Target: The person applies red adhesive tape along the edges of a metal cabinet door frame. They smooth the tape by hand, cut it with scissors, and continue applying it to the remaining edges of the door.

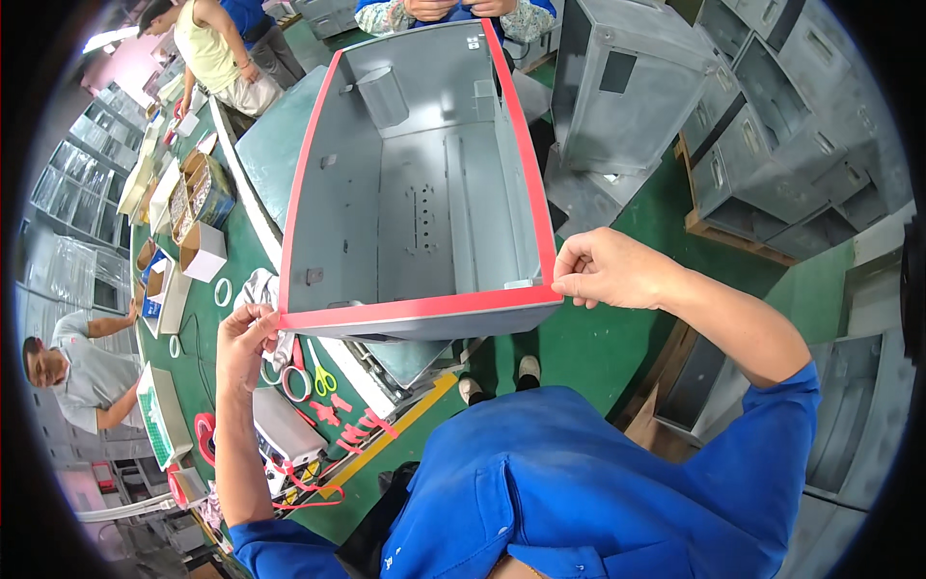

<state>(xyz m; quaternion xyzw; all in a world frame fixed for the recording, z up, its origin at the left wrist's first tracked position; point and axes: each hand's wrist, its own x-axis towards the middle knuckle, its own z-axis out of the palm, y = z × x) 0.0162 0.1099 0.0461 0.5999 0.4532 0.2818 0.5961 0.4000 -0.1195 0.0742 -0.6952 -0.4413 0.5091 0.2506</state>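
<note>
A grey metal cabinet shell point(415, 193) lies in front of me with its open side up, showing holes and brackets inside. Red tape point(415, 305) runs along its rim on the left, right and near edges. My left hand point(246, 340) is closed in a pinch on the tape at the near left corner. At the near right corner, the thumb and fingers of my right hand point(614, 270) are pinched together at the tape's other end. A co-worker's hands point(458, 8) are beyond the far edge of the shell.
On the green workbench at left lie scissors point(322, 371), a red tape roll point(297, 384), tape scraps point(359, 430) and boxes of small parts point(201, 193). Grey cabinets point(627, 87) stand at right, more on a pallet point(738, 236). Other people point(85, 372) work at left.
</note>
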